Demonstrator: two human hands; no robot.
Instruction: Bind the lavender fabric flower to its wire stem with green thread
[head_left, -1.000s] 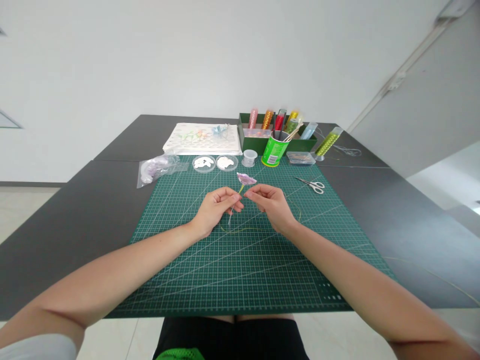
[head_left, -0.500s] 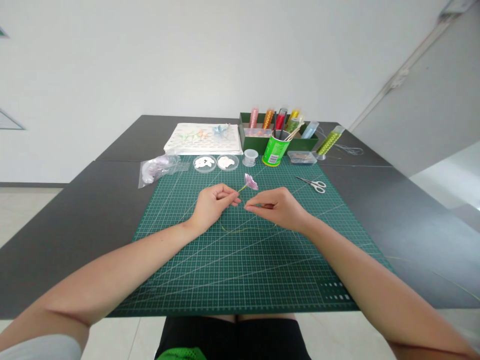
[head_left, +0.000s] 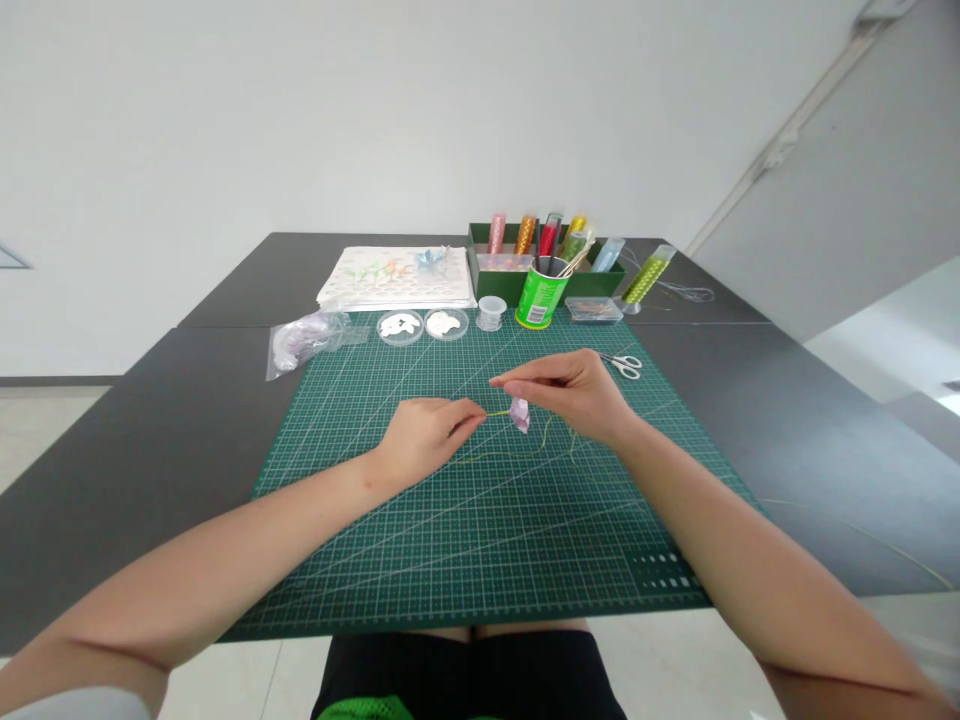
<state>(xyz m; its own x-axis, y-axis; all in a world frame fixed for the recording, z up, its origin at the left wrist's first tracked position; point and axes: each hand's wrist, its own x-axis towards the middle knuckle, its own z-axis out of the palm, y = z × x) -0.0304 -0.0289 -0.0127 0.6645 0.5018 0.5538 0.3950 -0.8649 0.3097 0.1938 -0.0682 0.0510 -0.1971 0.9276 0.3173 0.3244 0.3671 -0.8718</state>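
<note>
My left hand (head_left: 431,437) pinches the thin green stem of a pale purple artificial flower (head_left: 520,414), whose head points right and a little down. Just above the flower, my right hand (head_left: 581,392) has its thumb and fingers pressed together. A fine yellow-green thread (head_left: 499,456) runs low over the green cutting mat (head_left: 480,540) and rises to the underside of my right hand, where it seems to be held; the grip itself is hard to see. White-handled scissors (head_left: 626,367) lie just beyond my right hand, their blades partly hidden.
Along the mat's far edge are a plastic bag (head_left: 304,340), two shallow dishes (head_left: 400,328) with white pieces, a small spool (head_left: 491,313), a green can (head_left: 541,298) of tools and a clear case (head_left: 594,310). Behind stand a white stack (head_left: 397,280) and a green box (head_left: 499,287) of thread spools.
The flower has swung from pointing up to pointing right and slightly down, as my left hand turned over. My right hand has risen to just above it. The view has shifted slightly.
</note>
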